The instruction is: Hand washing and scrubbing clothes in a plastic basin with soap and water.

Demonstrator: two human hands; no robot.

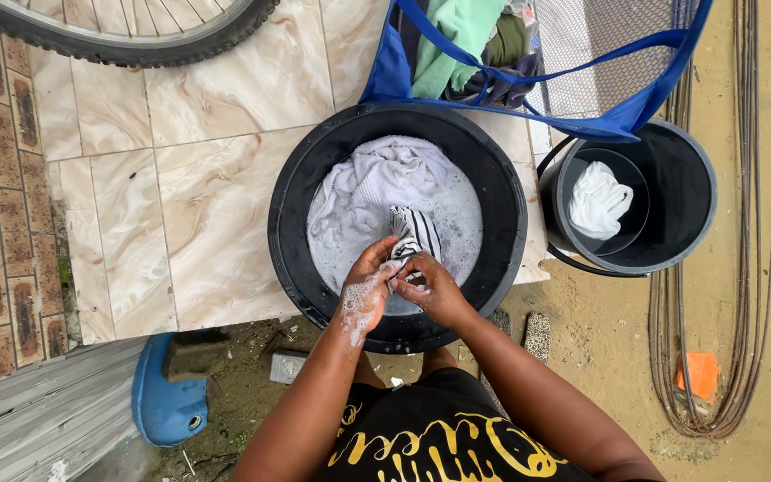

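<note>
A black wash basin (pixel 296 205) holds soapy water and a pale cloth (pixel 377 183). Both my hands are over its near side, pressed together around a black-and-white striped cloth (pixel 414 230). My left hand (pixel 366 287) is covered in suds and grips the near end of the striped cloth. My right hand (pixel 432 286) closes on the same cloth beside it. The cloth rises out of the water between my fingers.
A black bucket (pixel 680 192) to the right holds a smaller bowl with a white wrung cloth (pixel 598 198). A blue bag (pixel 385 76) of clothes lies behind the basin. A bicycle tyre (pixel 127 40) is at top left; a blue container (pixel 164 402) and coiled cables (pixel 742 268) lie on the ground.
</note>
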